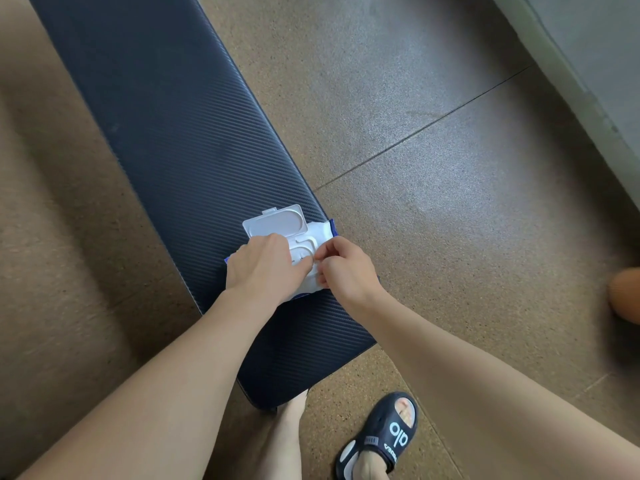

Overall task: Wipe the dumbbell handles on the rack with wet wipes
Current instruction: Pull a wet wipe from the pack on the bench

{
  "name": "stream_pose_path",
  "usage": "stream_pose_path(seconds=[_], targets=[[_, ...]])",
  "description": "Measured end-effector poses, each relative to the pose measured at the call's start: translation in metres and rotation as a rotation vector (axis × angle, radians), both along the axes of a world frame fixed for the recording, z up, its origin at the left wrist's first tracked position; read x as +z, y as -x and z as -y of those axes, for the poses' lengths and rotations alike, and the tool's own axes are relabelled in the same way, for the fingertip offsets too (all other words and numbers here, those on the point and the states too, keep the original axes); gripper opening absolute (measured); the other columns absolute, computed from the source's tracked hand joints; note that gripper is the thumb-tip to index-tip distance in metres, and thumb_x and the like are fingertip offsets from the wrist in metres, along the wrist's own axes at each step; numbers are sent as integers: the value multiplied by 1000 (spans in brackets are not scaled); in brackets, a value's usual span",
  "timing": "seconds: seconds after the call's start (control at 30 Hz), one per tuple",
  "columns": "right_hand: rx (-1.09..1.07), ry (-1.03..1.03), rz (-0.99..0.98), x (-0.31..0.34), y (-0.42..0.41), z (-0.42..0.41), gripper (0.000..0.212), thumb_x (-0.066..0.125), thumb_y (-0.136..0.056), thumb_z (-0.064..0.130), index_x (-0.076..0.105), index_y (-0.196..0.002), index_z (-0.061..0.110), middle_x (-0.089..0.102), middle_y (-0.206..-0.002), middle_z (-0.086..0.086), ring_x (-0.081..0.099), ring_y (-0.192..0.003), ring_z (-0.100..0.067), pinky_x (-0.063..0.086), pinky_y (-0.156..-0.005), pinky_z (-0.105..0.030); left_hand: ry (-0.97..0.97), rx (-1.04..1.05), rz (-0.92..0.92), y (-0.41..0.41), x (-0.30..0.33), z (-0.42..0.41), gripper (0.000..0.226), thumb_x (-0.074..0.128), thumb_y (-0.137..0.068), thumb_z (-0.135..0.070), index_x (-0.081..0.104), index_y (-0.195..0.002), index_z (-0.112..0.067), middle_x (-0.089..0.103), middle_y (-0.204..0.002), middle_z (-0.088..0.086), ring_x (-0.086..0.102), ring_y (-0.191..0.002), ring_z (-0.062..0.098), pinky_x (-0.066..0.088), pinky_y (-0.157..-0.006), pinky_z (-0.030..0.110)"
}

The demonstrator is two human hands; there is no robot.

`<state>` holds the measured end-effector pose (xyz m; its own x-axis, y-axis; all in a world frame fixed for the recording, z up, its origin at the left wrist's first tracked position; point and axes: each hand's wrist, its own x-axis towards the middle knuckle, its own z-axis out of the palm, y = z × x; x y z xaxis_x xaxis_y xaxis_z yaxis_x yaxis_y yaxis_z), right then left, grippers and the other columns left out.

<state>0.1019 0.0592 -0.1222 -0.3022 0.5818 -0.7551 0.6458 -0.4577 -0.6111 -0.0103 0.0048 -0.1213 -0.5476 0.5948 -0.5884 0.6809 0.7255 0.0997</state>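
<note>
A white and blue wet wipe pack (320,233) lies on the near part of a dark padded bench (166,133). Its white plastic lid (275,221) is flipped open and stands up at the far side. My left hand (261,268) rests on top of the pack, fingers reaching to the opening. My right hand (346,268) pinches at the pack's opening from the right, fingers curled; what it pinches is hidden behind the fingers. No dumbbells or rack appear in view.
The bench runs from top left down to the bottom centre over a speckled brown floor (433,150). A grey ledge (588,64) crosses the top right corner. My foot in a dark sandal (381,434) stands beside the bench end. An orange object (627,294) sits at the right edge.
</note>
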Motion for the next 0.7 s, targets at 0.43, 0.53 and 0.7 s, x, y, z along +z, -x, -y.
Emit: stream_pose_path(seconds=[0.43, 0.53, 0.7], targets=[[56, -8, 7, 4, -1, 0, 29, 41, -60, 11, 64, -77, 17, 68, -75, 1, 68, -87, -31, 58, -83, -49, 66, -42, -63, -21, 15, -21, 41, 57, -97, -33, 36, -66, -17, 42, -67, 0, 45, -64, 21, 32, -61, 32], [56, -5, 16, 4, -2, -1, 29, 42, -63, 8, 66, -78, 16, 69, -78, -1, 67, -90, -32, 58, -83, -48, 60, 8, -34, -21, 14, -23, 42, 59, -97, -33, 37, -66, -17, 48, -70, 1, 48, -70, 24, 33, -58, 33], [116, -21, 26, 7, -2, -3, 28, 44, -75, -1, 67, -85, 14, 70, -82, -5, 65, -86, -26, 54, -74, -36, -87, 121, 36, -20, 6, -10, 44, 59, -94, -33, 38, -61, -14, 49, -66, 7, 41, -58, 24, 23, -47, 34]])
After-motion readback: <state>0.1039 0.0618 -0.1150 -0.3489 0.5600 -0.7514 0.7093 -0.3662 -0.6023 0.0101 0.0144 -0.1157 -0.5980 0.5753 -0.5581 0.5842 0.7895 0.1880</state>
